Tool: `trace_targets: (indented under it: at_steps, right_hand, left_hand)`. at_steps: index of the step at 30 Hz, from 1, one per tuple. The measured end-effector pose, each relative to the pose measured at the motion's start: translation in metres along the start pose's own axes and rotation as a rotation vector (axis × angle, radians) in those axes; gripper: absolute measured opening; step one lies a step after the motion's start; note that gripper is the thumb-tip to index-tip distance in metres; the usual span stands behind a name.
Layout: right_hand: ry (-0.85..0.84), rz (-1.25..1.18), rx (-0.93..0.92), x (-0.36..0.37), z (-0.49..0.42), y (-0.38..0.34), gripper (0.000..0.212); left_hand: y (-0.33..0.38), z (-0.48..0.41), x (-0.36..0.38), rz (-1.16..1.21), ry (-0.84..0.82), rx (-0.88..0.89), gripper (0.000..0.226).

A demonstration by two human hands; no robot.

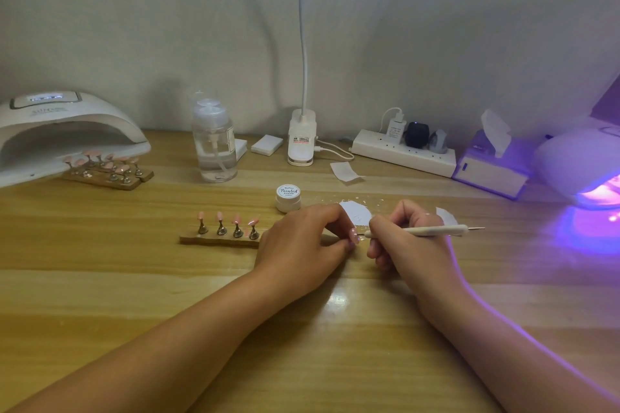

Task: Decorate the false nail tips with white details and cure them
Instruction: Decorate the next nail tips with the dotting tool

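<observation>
— How do the hands sit on your feed?

— Both forearms lie on the wooden table. My left hand is curled, thumb and fingers pinching one pink nail tip. My right hand grips a white dotting pen nearly level, its fine end pointing left at that tip.

— Is the pen touching it?

— I cannot tell, because the point is too small. The stand under the pinched tip is hidden by my fingers.

— What's around them?

— Far left is a white nail lamp, cut off by the frame, with a cluster of pink tips on stands at its mouth. Then comes a clear pump bottle. Just left of my left hand a wooden holder carries four more pink tips. A white gel pot stands behind the hands, and a white paper palette is partly covered by them. A clip lamp, power strip and tissue box line the back. A second lamp glows violet at far right.
</observation>
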State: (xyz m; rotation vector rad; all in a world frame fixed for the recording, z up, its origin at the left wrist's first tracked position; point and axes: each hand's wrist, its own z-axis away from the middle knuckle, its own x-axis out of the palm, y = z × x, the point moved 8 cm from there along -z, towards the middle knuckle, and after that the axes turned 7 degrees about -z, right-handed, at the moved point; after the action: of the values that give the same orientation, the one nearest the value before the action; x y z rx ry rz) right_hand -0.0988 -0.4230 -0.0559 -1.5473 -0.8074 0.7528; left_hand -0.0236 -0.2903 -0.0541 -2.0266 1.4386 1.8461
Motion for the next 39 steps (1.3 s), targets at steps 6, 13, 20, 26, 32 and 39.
trace_targets:
  at_steps: [6, 13, 20, 26, 32, 39]
  right_hand:
    - [0.025, -0.031, 0.003, -0.001, 0.0, 0.0, 0.027]
    - [0.053, -0.136, 0.006, -0.004, 0.001, -0.003, 0.023]
    - [0.022, -0.045, -0.001, -0.002, 0.001, -0.001, 0.023]
    - [0.002, -0.004, 0.001, 0.0, 0.0, 0.002, 0.021]
    - [0.0, 0.016, -0.001, 0.0, -0.001, 0.002, 0.022]
    - [0.154, -0.132, -0.147, -0.018, -0.002, -0.008, 0.025]
  left_hand:
    - [0.001, 0.0, 0.0, 0.003, 0.0, 0.002, 0.011]
    - [0.001, 0.001, -0.001, 0.022, 0.006, 0.016, 0.014]
    - [0.003, 0.002, -0.002, -0.02, 0.025, 0.028, 0.019]
    - [0.004, 0.002, -0.003, -0.024, 0.028, 0.035, 0.019]
    - [0.004, 0.002, -0.002, -0.006, 0.023, 0.036, 0.015]
    - [0.001, 0.001, 0.0, 0.017, 0.016, 0.024, 0.012]
